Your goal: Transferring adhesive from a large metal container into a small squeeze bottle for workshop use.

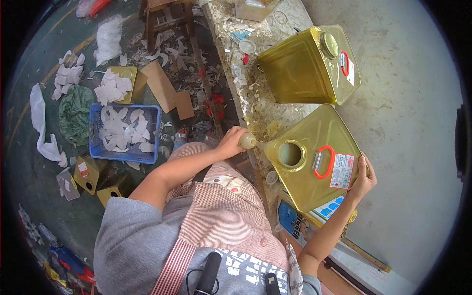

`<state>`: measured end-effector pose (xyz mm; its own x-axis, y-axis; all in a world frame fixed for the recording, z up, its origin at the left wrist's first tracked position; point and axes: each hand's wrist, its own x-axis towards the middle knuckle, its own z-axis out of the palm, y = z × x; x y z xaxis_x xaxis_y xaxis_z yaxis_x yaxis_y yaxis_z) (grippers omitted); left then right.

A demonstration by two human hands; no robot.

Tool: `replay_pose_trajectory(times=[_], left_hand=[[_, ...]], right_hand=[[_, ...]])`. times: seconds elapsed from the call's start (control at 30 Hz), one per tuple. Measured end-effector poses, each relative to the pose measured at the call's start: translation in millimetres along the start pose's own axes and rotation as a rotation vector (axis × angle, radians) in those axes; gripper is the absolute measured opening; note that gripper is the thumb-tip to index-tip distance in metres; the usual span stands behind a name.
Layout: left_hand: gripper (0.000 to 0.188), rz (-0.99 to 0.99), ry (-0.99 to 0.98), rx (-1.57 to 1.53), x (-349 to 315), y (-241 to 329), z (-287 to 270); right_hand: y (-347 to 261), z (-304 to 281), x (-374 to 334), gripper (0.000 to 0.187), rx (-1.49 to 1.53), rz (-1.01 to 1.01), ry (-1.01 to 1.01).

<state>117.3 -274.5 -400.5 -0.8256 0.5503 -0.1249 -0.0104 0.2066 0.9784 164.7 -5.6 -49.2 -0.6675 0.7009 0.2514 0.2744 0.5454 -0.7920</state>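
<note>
My left hand (232, 142) is closed round a small translucent bottle (248, 141), its mouth facing the near corner of a square gold metal can (314, 187). A pale, clear streak lies between the bottle and that corner; I cannot tell whether it is liquid. The can has a round uncapped opening (291, 154), a red carrying handle (324, 162) and a white label. My right hand (363, 179) grips the can's right edge, fingers over the rim. The can's underside is hidden. A second gold can (307, 66) stands just beyond, its round cap on.
The worn workbench (241, 88) carries glue-like residue, a round lid (247, 46) and a clear container (255, 9). At floor level to the left are a blue basket (157, 135) of white pieces, cardboard sheets (160, 86), a wooden stool (169, 22) and more gold cans (87, 174).
</note>
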Motion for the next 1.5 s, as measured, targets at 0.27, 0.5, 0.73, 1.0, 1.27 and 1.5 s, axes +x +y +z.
replay_pose_trajectory(times=[0.27, 0.5, 0.73, 1.0, 1.27, 1.5], left_hand=[[0.068, -0.013, 0.006, -0.005, -1.5, 1.9, 1.4], [0.067, -0.015, 0.012, -0.018, -2.3, 1.4, 0.5], [0.066, -0.015, 0.003, -0.009, -3.2, 2.4, -2.5], [0.067, 0.003, 0.012, -0.022, -2.5, 0.3, -2.2], [0.067, 0.022, 0.031, -0.020, -2.2, -1.9, -0.9], [0.067, 0.018, 0.023, -0.005, -1.1, 1.1, -2.8]], right_hand=[[1.1, 2.0, -0.6, 0.023, 0.002, -0.026, 0.019], [-1.4, 0.7, -1.8, 0.024, 0.004, -0.007, 0.013], [0.8, 0.3, -1.0, 0.025, -0.005, -0.010, 0.007], [1.3, 0.5, -1.1, 0.025, 0.022, 0.004, 0.003], [-0.8, 1.9, -2.3, 0.025, 0.018, 0.003, -0.001], [-2.9, 4.9, -2.1, 0.023, 0.008, -0.033, 0.010]])
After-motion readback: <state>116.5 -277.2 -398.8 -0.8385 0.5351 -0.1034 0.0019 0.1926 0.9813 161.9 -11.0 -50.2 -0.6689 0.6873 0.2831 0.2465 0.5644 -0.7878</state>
